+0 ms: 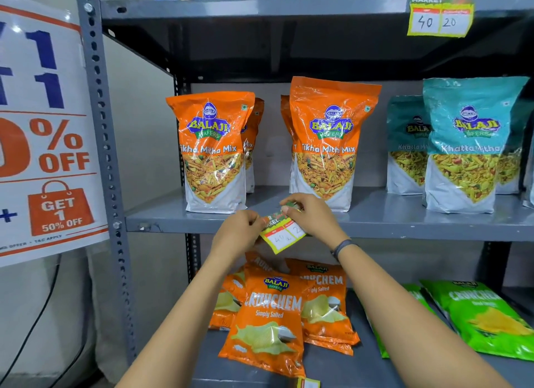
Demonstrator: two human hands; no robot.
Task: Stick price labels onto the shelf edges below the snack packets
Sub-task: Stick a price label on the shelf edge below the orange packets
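Both hands meet in front of the middle shelf edge (375, 228), and together they grip one price label (281, 234). The left hand (239, 233) pinches the label's left side, while the right hand (312, 221) holds its upper right corner from above. The label hangs tilted across the shelf edge, its lower corner dipping below it; whether its back already touches the metal cannot be told.

Just above the shelf edge stand the orange Tikha Mitha Mix packets (326, 144), with teal Khatta Mitha packets (465, 147) further right. Below the shelf edge lie orange Crunchem packets (268, 321) and green ones (479, 318). High above it, on the top shelf edge, a matching label (440, 19) is already stuck.

The step in hand looks like positioning this label below the orange packets. The next move probably calls for levelling the label, setting it squarely against the shelf edge and pressing it flat.
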